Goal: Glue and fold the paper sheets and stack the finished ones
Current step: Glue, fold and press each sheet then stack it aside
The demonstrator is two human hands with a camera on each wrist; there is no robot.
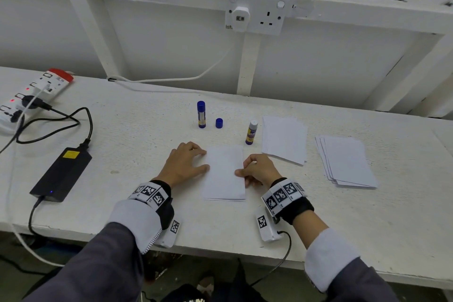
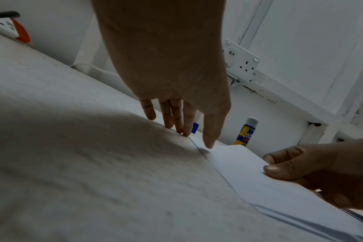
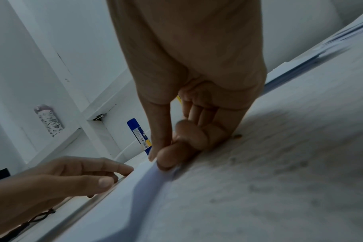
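Bench top [image 1: 137, 130], white, rough and speckled, against a white panelled wall carrying a double socket [image 1: 256, 13]. Folded sheet [image 1: 224, 174] lies flat at near centre. Left hand [image 1: 185, 163] spread, fingertips on its left edge; right hand [image 1: 259, 170] pinches its right edge. Uncapped glue stick [image 1: 251, 132] stands just beyond; two paper stacks [image 1: 284, 140] to the right.

A plain workshop-style workstation here: a rough white-painted bench [image 1: 137, 135] runs along a white boarded wall with bare framing, a double wall socket [image 1: 256, 13] screwed onto the rail. A power strip [image 1: 31, 95] with lit switches and a black power brick [image 1: 62, 174] sit at the left.
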